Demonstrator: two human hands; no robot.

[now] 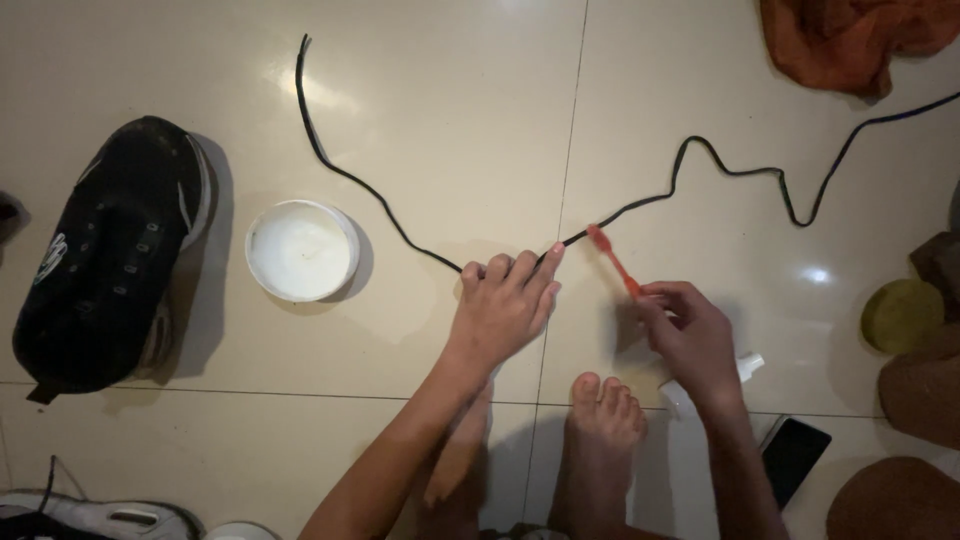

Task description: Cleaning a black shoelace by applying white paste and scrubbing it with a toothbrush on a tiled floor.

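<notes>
A long black shoelace (360, 185) lies stretched in curves across the pale tiled floor. My left hand (503, 305) presses down on it with the fingertips near the middle of the lace. In my right hand (690, 335) is an orange toothbrush (613, 258), its head touching the lace just right of my left fingers. My bare foot (600, 410) rests on the floor below the hands.
A white bowl (302, 250) stands left of the hands, a black laceless shoe (105, 260) further left. A white spray bottle (745, 368) and dark phone (795, 455) lie by my right wrist. Orange cloth (850, 35) at top right; a yellow-green sponge (900, 315) at right.
</notes>
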